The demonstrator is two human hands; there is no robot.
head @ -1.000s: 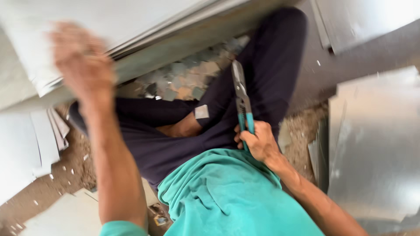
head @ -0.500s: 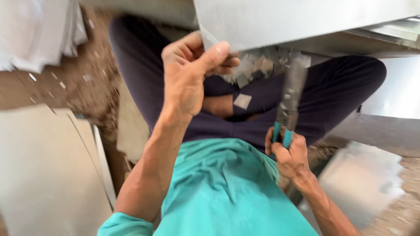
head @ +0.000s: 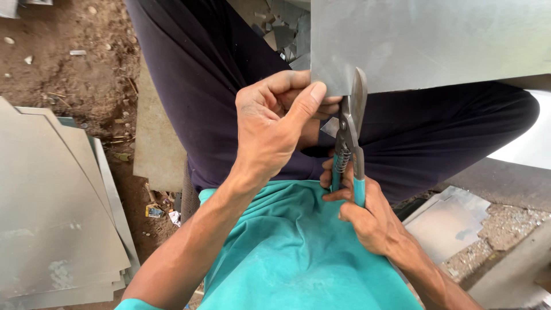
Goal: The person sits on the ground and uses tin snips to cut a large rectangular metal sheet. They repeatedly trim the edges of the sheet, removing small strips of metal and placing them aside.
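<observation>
The left hand [head: 275, 123] pinches the lower left corner of a big grey metal sheet [head: 430, 40]; its thumb lies on the front of the sheet and its fingers curl behind, so this grip is closed tight on the sheet; the sheet hangs above the person's lap and fills the top right of the view; the right hand [head: 367, 215] is just below the sheet and holds a pair of tin snips [head: 349, 135] by the teal handles; its fingers are wrapped round both handles, so this grip is shut on the snips; the snip blades point up and meet the bottom edge of the sheet, right beside the left thumb; the blades look only a little open; a small spring shows between the handles; under the sheet are dark trousers [head: 218, 97] and a teal shirt [head: 293, 252]; far left of the sheet, a stack of flat grey sheets [head: 51, 212] lies on the brown dirt ground [head: 74, 63]; small metal scraps [head: 284, 28] lie just left of the sheet; another cut piece [head: 447, 221] lies below the sheet, to the right of the right hand
</observation>
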